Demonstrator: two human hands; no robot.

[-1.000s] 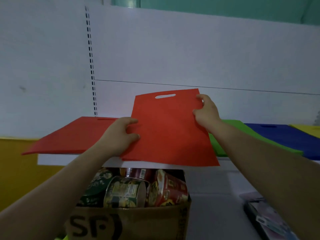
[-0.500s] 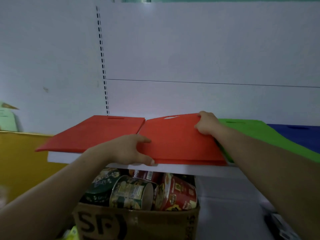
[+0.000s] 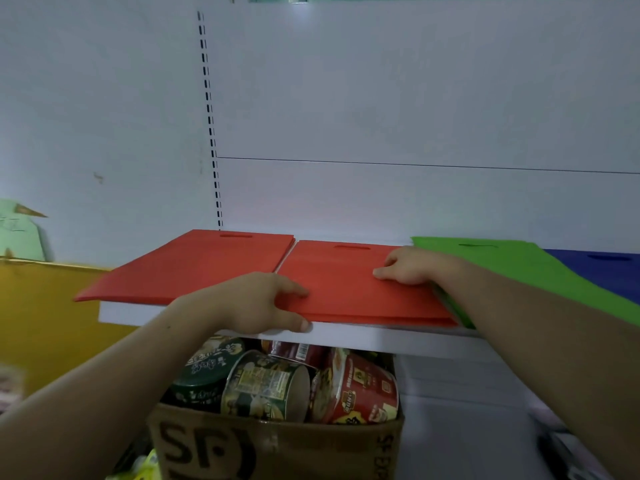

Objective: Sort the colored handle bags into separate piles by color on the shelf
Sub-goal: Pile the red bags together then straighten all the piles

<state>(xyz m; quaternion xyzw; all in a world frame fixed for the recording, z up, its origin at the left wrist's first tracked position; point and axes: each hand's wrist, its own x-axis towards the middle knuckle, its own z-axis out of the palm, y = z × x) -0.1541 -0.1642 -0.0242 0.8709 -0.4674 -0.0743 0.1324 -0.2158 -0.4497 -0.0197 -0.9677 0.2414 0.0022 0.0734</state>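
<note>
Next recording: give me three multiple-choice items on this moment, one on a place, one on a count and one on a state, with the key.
1. What lies directly right of the red pile touched by the left hand and the right hand?
A. a green pile
B. a yellow pile
C. a cardboard box

2. How many red piles lie on the shelf?
A. one
B. two
C. three

3. What is the left hand doing?
A. holding a cup from the box
B. pinching the red pile's front edge
C. pressing on the green pile

Key:
1 A: green bags adjoin its right edge.
2 B: a second red pile lies just to its left.
3 B: the thumb sits below the front edge and the fingers lie on top.
</note>
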